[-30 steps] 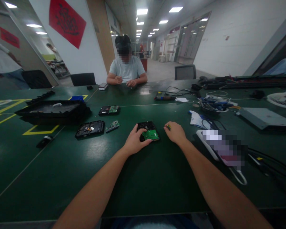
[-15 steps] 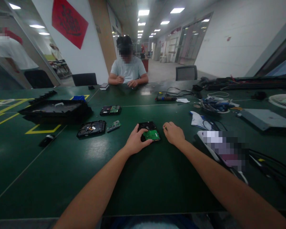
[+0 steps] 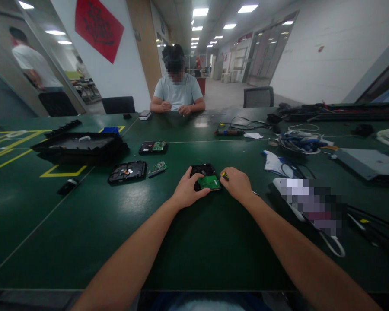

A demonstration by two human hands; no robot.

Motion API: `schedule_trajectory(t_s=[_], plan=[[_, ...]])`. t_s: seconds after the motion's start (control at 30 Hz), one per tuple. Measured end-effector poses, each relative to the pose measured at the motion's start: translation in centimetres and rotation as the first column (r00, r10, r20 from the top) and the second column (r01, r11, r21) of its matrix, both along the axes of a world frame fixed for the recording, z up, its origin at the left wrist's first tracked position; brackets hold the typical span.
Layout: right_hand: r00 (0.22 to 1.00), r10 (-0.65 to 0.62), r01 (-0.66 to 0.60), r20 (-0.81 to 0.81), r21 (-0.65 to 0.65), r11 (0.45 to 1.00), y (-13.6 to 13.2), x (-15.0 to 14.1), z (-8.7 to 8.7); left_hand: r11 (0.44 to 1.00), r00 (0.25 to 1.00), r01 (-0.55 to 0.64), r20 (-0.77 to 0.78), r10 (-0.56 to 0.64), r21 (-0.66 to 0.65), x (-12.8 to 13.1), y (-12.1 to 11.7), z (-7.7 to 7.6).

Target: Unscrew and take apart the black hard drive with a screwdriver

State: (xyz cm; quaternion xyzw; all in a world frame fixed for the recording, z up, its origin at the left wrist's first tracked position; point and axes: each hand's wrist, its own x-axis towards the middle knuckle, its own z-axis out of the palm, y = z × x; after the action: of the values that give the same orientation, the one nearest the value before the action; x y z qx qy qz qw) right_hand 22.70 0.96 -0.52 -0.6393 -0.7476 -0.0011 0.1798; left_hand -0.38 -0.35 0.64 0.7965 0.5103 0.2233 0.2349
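Observation:
A black hard drive (image 3: 203, 169) with a green circuit board (image 3: 209, 183) lies on the dark green table in front of me. My left hand (image 3: 188, 188) grips the drive from its left side, fingers at the far edge and thumb along the near edge. Right beside the drive, my right hand (image 3: 236, 183) is closed around a screwdriver (image 3: 225, 176). Its yellow-and-black handle shows at the fingertips, and a thin metal shaft pokes out past the wrist side; the middle is hidden by the hand.
Left of the drive lie a loose circuit board (image 3: 157, 169), two more hard drives (image 3: 127, 172) and a black plastic casing (image 3: 79, 147). To the right are a phone (image 3: 311, 205), a bundle of cables (image 3: 301, 141) and a grey metal box (image 3: 369, 166). A person (image 3: 177, 93) sits opposite.
My right hand has turned slightly, so more of the screwdriver handle and its shaft show. My left hand keeps its grip on the hard drive. The whole view has shifted a little.

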Motion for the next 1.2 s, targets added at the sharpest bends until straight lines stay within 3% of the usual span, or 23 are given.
schedule_trajectory(t_s=[0.47,0.73,0.93,1.2], plan=[[1.0,0.006,-0.006,0.004,-0.015,1.0,0.5,0.4,-0.8,1.0,1.0,0.001,-0.013,-0.001,0.004,0.0,0.1,-0.1],[0.979,0.122,-0.105,-0.164,0.11,0.988,0.6,0.4,-0.5,1.0,1.0,0.003,-0.01,-0.003,0.008,-0.1,0.0,0.1],[0.951,0.185,-0.159,-0.249,0.121,0.98,0.7,-0.7,0.3,1.0,1.0,0.009,-0.003,-0.009,0.017,-0.1,0.1,-0.2],[0.913,0.11,-0.092,-0.394,0.063,0.994,0.9,-1.2,0.9,1.0,1.0,0.007,0.008,-0.007,0.029,0.1,0.1,-0.2]])
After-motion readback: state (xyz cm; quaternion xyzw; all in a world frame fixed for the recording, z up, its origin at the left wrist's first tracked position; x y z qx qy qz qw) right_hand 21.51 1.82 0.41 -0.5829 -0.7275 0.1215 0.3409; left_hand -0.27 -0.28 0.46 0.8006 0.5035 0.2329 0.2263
